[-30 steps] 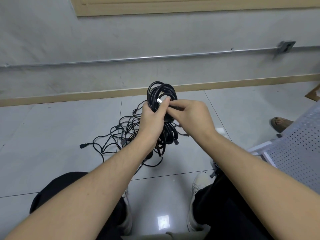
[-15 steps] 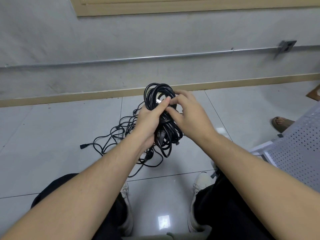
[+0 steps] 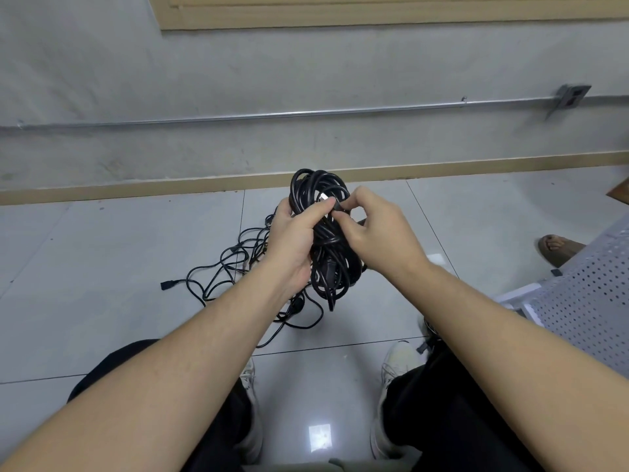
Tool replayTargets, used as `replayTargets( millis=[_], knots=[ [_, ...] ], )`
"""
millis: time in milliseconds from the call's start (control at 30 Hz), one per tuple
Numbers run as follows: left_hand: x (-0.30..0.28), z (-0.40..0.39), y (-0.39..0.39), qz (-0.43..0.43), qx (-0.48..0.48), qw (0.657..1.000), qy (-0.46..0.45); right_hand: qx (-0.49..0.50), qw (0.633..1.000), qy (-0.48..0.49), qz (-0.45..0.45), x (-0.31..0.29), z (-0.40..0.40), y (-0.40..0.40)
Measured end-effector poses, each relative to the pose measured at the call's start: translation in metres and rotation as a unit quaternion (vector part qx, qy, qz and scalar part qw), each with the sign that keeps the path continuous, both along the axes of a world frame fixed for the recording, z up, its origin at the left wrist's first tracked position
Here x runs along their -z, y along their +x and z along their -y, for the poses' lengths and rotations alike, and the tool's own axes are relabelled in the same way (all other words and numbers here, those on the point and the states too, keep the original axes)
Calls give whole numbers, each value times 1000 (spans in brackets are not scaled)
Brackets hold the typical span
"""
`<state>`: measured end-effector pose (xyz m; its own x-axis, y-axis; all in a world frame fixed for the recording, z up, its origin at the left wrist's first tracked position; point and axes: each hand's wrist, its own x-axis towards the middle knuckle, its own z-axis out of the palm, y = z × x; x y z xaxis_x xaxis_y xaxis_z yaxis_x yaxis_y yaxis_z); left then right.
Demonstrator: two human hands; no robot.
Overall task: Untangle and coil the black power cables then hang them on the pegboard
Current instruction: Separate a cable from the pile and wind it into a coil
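Note:
A thick coil of black power cable (image 3: 318, 192) is held upright in front of me, above the tiled floor. My left hand (image 3: 292, 241) grips the coil around its middle, thumb across the strands. My right hand (image 3: 377, 233) pinches a cable end with a plug (image 3: 328, 200) near the top of the coil. More black cable lies tangled on the floor (image 3: 235, 264) behind my left hand, with a loose connector (image 3: 166, 285) at its left end. The lower loops of the coil (image 3: 335, 284) hang below my hands.
A perforated metal bench seat (image 3: 585, 308) stands at the right. Another person's sandalled foot (image 3: 558, 247) rests on the floor beyond it. My own legs and white shoes (image 3: 396, 366) are below. A grey wall with a metal conduit (image 3: 306, 114) runs across the back.
My right hand has shifted from lying over the coil to pinching the plug end near its top. The coil has risen slightly and my left hand keeps its grip.

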<state>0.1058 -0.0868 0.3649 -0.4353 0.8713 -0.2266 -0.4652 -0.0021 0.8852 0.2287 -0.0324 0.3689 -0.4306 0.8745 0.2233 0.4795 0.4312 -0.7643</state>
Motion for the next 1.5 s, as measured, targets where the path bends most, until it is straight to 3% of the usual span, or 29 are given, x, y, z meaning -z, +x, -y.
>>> replayTargets(
  millis=[133, 267, 467, 667, 800, 933, 1033, 1133, 1233, 1400, 1500],
  knots=[
    [3, 0, 5, -33, -5, 999, -5, -4, 998, 36, 57, 2, -3, 3],
    [0, -1, 0, -20, 51, 998, -13, 11, 1000, -1, 1, 4, -5, 11],
    [5, -4, 0, -16, 102, 993, -57, 0, 999, -30, -12, 7, -11, 18],
    [8, -9, -4, 21, 54, 998, -27, -9, 1000, 14, 4, 7, -14, 18],
    [7, -10, -9, 47, 22, 999, -18, -17, 996, 21, 83, 5, -13, 19],
    [0, -10, -7, -39, -4, 999, -6, -39, 994, 48, 86, -1, -7, 21],
    [-2, -9, -4, -83, -14, 996, -5, -43, 983, 120, 132, -2, -3, 23],
    [-2, -7, -1, -72, -17, 997, -18, -34, 982, 171, 69, 2, -2, 21],
    [-2, -5, -3, -58, 17, 998, -3, -12, 993, 118, -4, 4, -4, 17],
    [-1, -2, -2, -67, 18, 997, 38, -18, 996, 74, -45, 7, -8, 12],
    [-4, -3, 2, 2, -12, 998, 62, -22, 995, 91, -42, 4, -8, 6]
  ],
)
